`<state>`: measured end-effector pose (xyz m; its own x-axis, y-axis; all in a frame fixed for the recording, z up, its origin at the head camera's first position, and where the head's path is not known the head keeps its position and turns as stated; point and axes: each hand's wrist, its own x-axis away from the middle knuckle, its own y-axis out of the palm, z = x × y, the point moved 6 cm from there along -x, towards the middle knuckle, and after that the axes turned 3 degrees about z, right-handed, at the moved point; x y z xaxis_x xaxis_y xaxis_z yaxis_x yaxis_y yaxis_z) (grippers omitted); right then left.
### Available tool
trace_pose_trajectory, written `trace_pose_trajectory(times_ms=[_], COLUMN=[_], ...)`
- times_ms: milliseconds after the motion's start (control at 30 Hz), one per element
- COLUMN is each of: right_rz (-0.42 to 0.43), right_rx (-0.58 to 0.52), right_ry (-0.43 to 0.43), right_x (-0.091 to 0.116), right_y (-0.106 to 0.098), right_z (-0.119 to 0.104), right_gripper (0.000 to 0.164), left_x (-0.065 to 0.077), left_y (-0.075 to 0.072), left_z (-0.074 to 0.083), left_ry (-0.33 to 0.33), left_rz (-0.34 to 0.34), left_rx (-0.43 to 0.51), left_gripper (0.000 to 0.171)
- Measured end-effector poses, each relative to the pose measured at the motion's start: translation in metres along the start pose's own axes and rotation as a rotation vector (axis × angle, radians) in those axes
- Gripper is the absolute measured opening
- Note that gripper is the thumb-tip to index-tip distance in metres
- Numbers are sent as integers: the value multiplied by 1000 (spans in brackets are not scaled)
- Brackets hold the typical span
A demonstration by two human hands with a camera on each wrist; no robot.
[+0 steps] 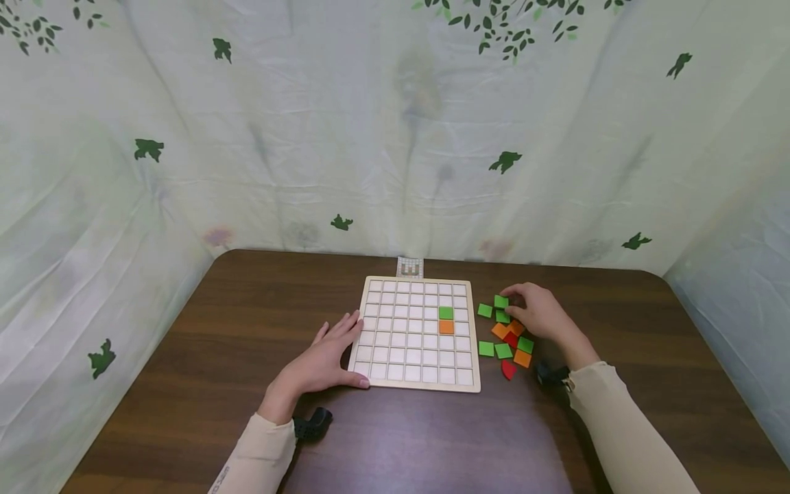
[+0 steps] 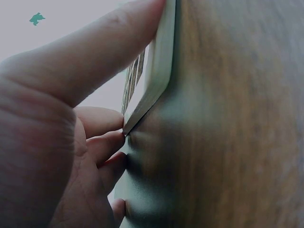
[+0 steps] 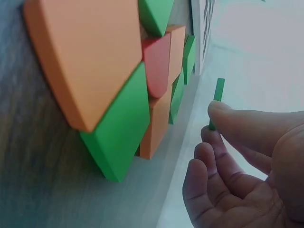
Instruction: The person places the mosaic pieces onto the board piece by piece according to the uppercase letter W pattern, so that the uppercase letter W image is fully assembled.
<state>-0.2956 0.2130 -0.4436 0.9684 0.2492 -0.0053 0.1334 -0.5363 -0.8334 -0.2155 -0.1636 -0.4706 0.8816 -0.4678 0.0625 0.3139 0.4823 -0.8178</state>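
Observation:
A wooden grid board (image 1: pixel 476 343) with white squares lies mid-table, holding one green tile (image 1: pixel 446 313) and, just below it, one orange tile (image 1: pixel 446 327). My left hand (image 1: pixel 324 357) rests along the board's left edge, its thumb at the near left corner and fingers spread on the side. To the right of the board, my right hand (image 1: pixel 540 314) pinches a green square tile (image 3: pixel 218 90) between thumb and fingertip; in the right wrist view it is held up off the table. Below that hand lies a loose pile of green, orange (image 1: pixel 522 358) and red (image 1: pixel 509 370) pieces.
A small printed card (image 1: pixel 410 267) lies behind the board at the far edge of the dark wooden table (image 1: pixel 278 295). A pale curtain (image 1: pixel 370 137) with leaf and bird shapes hangs behind and around the table. Each wrist wears a black camera strap.

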Motion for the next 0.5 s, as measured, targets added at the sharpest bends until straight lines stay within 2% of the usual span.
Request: trace_pose_trajectory(times_ms=[500], right_rz=[27], right_rx=[-38], right_ry=[-52], right_x=[14], right_y=[4], right_z=[-20], right_gripper=[32], left_x=[0], left_y=[0], left_z=[0], left_ry=[-3], left_rz=[-4], left_rx=[-8], left_gripper=[114])
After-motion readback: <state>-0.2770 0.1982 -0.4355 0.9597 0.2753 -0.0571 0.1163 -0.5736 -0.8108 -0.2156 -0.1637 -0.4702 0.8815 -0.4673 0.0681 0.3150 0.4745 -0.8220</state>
